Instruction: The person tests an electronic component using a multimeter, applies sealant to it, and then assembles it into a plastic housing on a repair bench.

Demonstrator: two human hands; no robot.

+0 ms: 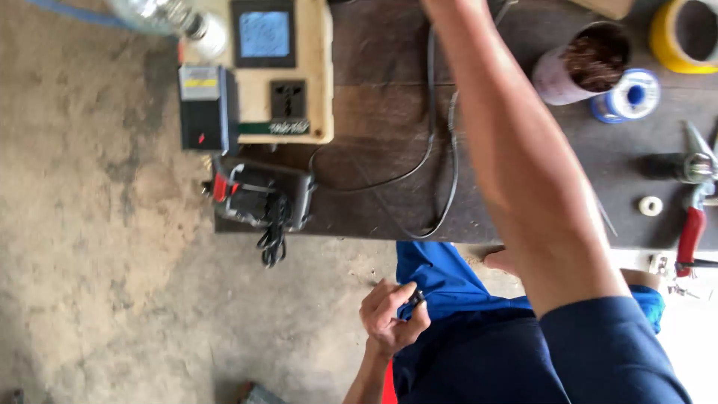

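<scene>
My left hand [390,316] is low down in front of my blue clothing [449,280], below the table's near edge. Its fingers are pinched on a small black piece [416,298]; I cannot tell what kind of piece it is. My right forearm [516,150] reaches from its dark blue sleeve [606,352] up across the dark wooden table [374,127]. The right hand itself is past the top edge of the frame. Black cables [441,172] loop over the table just left of that arm.
A beige power unit [299,45] with a screen and a socket lies at the table's left end, beside a black device [206,105] and a black box [265,196] with red clips. To the right are a filled cup [587,63], a blue-and-white spool [632,93], a yellow tape roll [673,37] and red-handled pliers [692,224]. Bare concrete floor [97,247] lies left.
</scene>
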